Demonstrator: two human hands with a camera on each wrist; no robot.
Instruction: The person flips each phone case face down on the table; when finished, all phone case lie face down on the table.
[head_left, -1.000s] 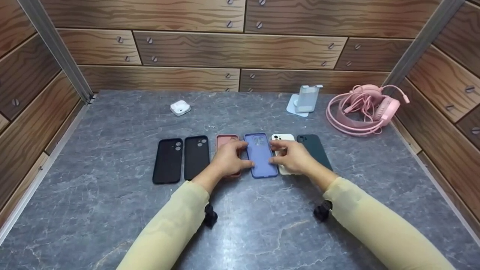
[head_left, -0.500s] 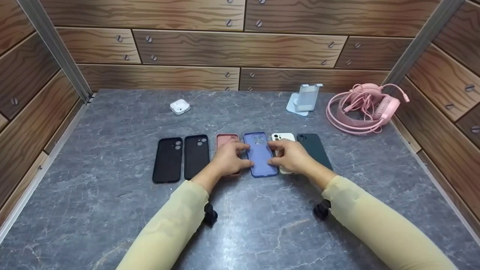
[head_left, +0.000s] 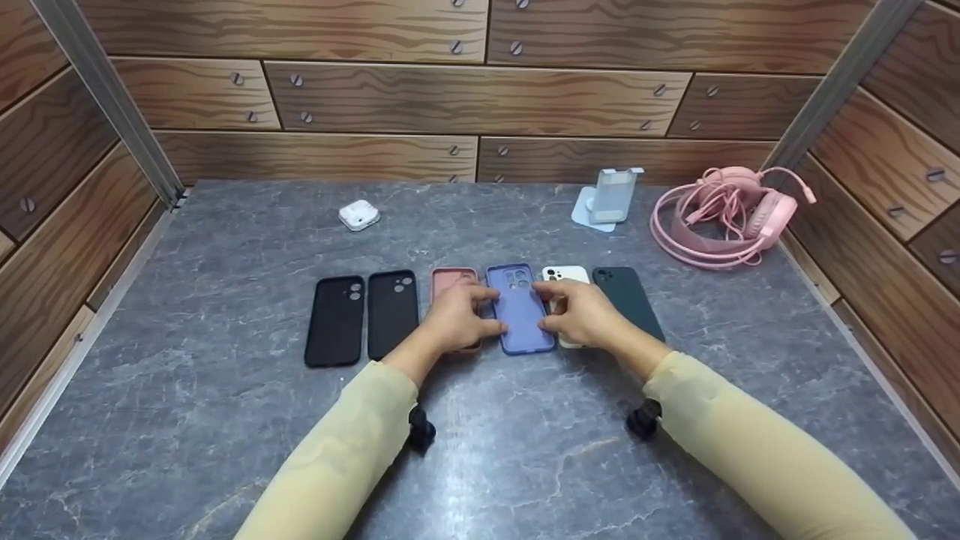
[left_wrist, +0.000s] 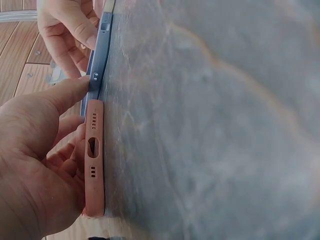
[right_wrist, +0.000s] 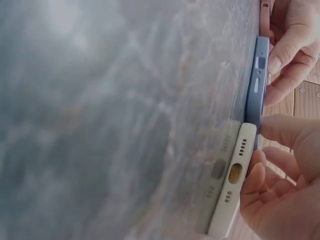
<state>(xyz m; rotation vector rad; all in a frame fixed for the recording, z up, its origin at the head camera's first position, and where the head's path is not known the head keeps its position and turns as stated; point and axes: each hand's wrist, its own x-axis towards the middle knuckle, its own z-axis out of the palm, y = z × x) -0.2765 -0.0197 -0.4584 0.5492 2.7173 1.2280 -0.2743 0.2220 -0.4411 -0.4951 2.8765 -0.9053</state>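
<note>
A purple-blue phone case (head_left: 521,319) lies in a row of phone cases on the grey marbled table, inner side up. My left hand (head_left: 456,319) holds its left edge with thumb and forefinger, over a pink phone case (head_left: 448,277) that it partly covers. The right hand (head_left: 589,311) holds the opposite edge the same way and partly hides a white phone case (head_left: 564,273). In the left wrist view, the thumb (left_wrist: 70,92) touches the purple-blue case near its bottom corner. The right wrist view shows the right thumb (right_wrist: 282,129) at the other corner.
Two black phone cases (head_left: 335,322) lie at the row's left, a dark green one (head_left: 628,296) at its right end. Farther back are a white earphone box (head_left: 359,215), a pale blue phone stand (head_left: 615,199) and a pink headset (head_left: 731,217). Wood-patterned walls (head_left: 375,97) surround the table.
The right forefinger has shifted slightly left over the edge of the purple-blue phone case. Otherwise both hands and the row of cases stay nearly as they were.
</note>
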